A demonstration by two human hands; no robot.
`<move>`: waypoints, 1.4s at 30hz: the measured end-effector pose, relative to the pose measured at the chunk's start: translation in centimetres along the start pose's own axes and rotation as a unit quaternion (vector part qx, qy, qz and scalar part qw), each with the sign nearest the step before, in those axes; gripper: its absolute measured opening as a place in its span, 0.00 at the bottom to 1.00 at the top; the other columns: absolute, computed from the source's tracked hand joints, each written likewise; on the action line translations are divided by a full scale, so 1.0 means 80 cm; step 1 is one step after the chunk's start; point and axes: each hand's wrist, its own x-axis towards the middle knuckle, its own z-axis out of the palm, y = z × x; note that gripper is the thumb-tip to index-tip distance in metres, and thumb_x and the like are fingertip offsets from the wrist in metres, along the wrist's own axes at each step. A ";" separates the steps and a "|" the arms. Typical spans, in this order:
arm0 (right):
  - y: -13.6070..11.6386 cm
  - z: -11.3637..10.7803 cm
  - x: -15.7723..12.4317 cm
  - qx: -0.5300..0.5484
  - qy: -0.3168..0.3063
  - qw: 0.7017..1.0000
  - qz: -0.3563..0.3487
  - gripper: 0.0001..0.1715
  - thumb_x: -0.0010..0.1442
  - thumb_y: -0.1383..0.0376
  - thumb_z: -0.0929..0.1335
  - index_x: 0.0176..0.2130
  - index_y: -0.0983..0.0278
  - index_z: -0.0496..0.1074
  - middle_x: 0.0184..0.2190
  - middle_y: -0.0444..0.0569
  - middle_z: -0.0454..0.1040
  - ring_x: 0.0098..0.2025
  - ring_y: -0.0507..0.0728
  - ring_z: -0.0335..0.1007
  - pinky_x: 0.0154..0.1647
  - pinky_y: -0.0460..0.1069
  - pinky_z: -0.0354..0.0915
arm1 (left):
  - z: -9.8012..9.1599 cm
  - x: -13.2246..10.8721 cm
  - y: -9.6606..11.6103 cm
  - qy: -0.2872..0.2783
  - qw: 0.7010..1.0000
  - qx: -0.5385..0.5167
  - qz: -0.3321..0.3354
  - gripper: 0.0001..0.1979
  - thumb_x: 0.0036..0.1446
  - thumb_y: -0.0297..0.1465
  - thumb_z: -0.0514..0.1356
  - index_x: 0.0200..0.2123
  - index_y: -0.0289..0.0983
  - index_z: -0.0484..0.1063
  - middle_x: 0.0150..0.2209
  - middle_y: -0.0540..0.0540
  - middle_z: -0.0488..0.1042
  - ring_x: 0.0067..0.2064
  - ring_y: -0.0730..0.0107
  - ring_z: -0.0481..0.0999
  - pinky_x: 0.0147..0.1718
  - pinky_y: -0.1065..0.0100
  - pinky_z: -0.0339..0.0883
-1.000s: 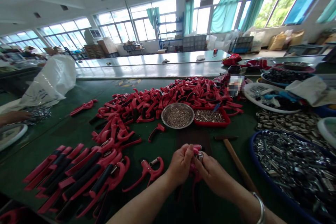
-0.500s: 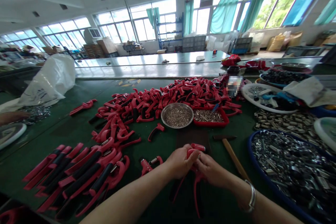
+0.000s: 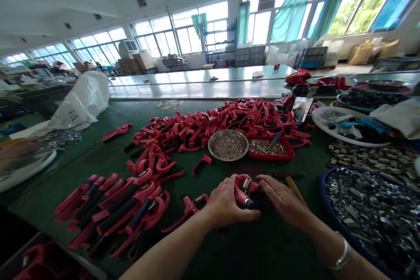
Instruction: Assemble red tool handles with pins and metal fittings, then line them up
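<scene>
My left hand [image 3: 228, 201] is shut around a red spring hand gripper [image 3: 243, 191], whose steel coil spring shows at the top and whose black-tipped arm points toward me. My right hand [image 3: 282, 199] lies flat beside it, fingertips at the tool's right side. Its lower part is hidden by my left hand. Finished hand grippers [image 3: 114, 210] lie in rows to the left of my left hand. One more [image 3: 187, 210] lies near my left wrist. Beyond my hands is a large heap of red plastic handles [image 3: 210, 129].
A steel bowl of small metal pins [image 3: 228, 146] and a red tray of nails [image 3: 271, 148] sit by the heap. A hammer [image 3: 295, 189] lies by my right hand. A blue-rimmed basin of metal parts [image 3: 367, 214] stands to the right. A co-worker's hand [image 3: 16, 153] rests at the far left.
The red tool has dropped from between my raised hands to table level, under my left hand. My right hand has let go and moved right. The whole view has shifted slightly.
</scene>
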 end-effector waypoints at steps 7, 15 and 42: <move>0.016 0.010 0.041 -0.329 -0.102 0.926 -0.154 0.30 0.49 0.75 0.60 0.51 0.57 0.67 0.49 0.54 0.67 0.47 0.62 0.63 0.45 0.56 0.60 | -0.021 -0.039 -0.023 -0.011 0.999 0.005 -0.031 0.58 0.28 0.53 0.64 0.61 0.34 0.47 0.60 0.36 0.52 0.60 0.48 0.50 0.58 0.53 0.45; -0.044 0.074 0.131 -0.217 -0.053 0.957 -0.186 0.19 0.53 0.73 0.61 0.44 0.65 0.70 0.37 0.53 0.71 0.41 0.56 0.67 0.41 0.48 0.61 | -0.058 -0.129 -0.052 -0.057 0.995 0.032 -0.078 0.58 0.27 0.48 0.66 0.62 0.38 0.46 0.62 0.39 0.47 0.62 0.46 0.47 0.58 0.52 0.43; 0.100 -0.109 0.115 -0.294 0.200 0.932 0.069 0.20 0.58 0.62 0.60 0.47 0.68 0.68 0.42 0.56 0.73 0.44 0.59 0.68 0.45 0.51 0.61 | 0.026 0.095 -0.018 -0.064 0.967 0.190 0.159 0.56 0.25 0.53 0.64 0.59 0.41 0.50 0.58 0.41 0.54 0.58 0.48 0.52 0.56 0.53 0.42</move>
